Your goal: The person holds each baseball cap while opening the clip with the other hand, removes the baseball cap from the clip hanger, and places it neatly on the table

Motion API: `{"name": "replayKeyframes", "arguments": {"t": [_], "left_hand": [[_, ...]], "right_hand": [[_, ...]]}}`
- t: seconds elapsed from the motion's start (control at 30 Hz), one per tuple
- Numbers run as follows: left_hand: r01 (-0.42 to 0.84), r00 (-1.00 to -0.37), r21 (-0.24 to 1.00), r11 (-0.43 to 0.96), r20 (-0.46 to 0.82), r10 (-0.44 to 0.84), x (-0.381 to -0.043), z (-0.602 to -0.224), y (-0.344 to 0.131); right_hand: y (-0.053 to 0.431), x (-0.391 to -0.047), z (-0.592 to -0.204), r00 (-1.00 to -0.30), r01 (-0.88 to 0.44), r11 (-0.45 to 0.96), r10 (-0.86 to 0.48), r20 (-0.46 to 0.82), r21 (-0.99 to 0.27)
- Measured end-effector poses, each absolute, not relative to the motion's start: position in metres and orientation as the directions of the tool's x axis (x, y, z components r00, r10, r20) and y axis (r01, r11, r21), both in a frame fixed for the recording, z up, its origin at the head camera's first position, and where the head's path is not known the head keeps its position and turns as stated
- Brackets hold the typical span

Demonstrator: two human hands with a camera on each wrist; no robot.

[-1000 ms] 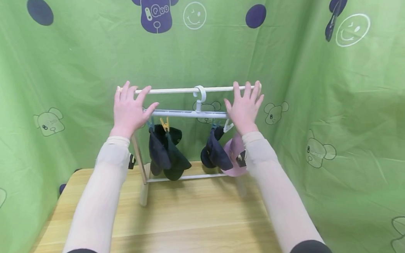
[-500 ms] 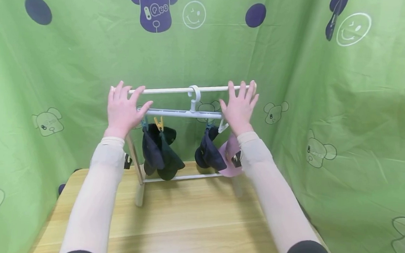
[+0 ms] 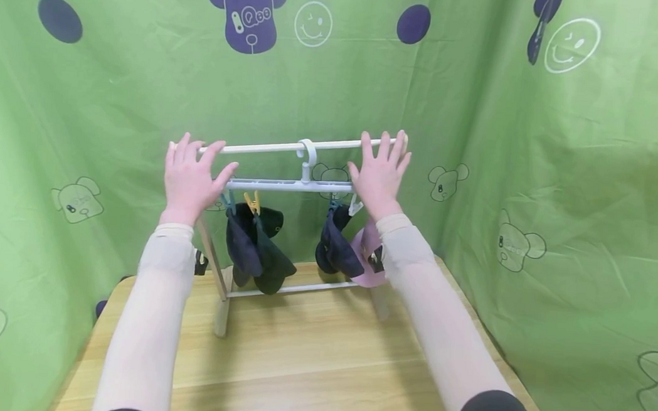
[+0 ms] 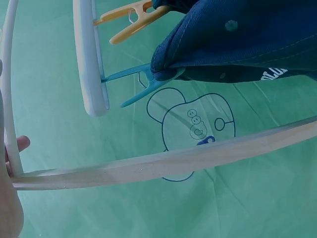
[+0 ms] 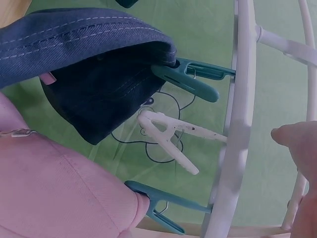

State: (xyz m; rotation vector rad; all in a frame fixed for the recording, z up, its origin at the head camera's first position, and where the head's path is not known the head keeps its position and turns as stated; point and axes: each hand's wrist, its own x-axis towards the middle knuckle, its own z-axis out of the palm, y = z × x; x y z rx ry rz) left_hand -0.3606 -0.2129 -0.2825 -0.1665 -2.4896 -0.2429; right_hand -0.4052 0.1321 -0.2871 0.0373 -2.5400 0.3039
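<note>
My left hand [image 3: 188, 183] rests on the left end of the rack's white top rod [image 3: 264, 147], fingers straight and spread. Across the rod's right end lies my right hand [image 3: 380, 178], its fingers also spread. A pale hanger [image 3: 285, 186] hooks over the rod between them. Clipped below it on the left are a navy cap [image 3: 242, 244] and a dark green cap [image 3: 272, 258], by a blue clip [image 4: 141, 82] and a yellow clip [image 4: 136, 20]. To the right hang a denim cap [image 5: 104, 44] and a pink cap [image 5: 69, 188] on teal clips; a white clip [image 5: 171, 136] holds nothing.
The rack's wooden legs [image 3: 221, 312] stand on a wood-grain table [image 3: 296, 367], joined low by a white crossbar [image 3: 295, 289]. A green printed curtain [image 3: 336, 93] surrounds the table at the back and sides.
Both hands and the rack have shifted left across the table, with the hanger and caps moving along. The hands keep their places on the rod.
</note>
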Motion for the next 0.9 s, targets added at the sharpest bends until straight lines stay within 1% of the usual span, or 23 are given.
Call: {"name": "replayKeyframes", "arguments": {"t": [0.37, 0.9], "left_hand": [[0.174, -0.795, 0.177, 0.969, 0.606, 0.032, -0.3607, -0.2815, -0.2146], [0.158, -0.795, 0.2, 0.967, 0.606, 0.004, -0.3612, -0.2804, -0.2089]], "right_hand": [[0.13, -0.408, -0.2876, -0.834, -0.091, 0.977, 0.032, 0.551, -0.195], [0.135, -0.4081, -0.2902, -0.843, -0.098, 0.976, 0.021, 0.537, -0.193]]}}
